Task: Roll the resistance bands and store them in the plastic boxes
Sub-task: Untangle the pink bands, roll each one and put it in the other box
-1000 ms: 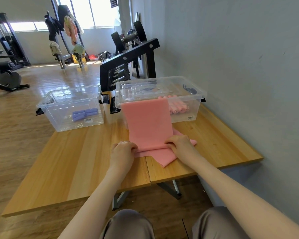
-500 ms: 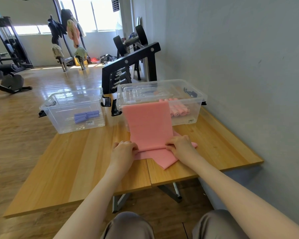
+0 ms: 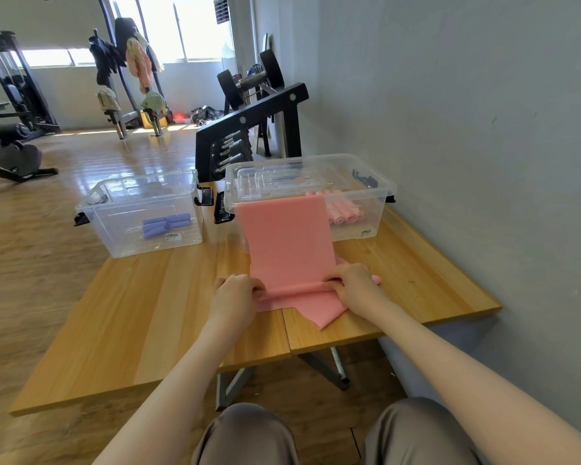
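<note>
rolling pink band [image 3: 287, 243], barely begun: left hand [image 3: 236, 298], right hand [image 3: 353, 284] curled on its near fold; finished rolls [image 3: 343, 213] at 1 o'clock, boxed.

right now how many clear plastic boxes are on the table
2. The left box stands at the table's far left and holds purple rolls; the right box stands by the wall, with the pink band draped over its front.
</note>
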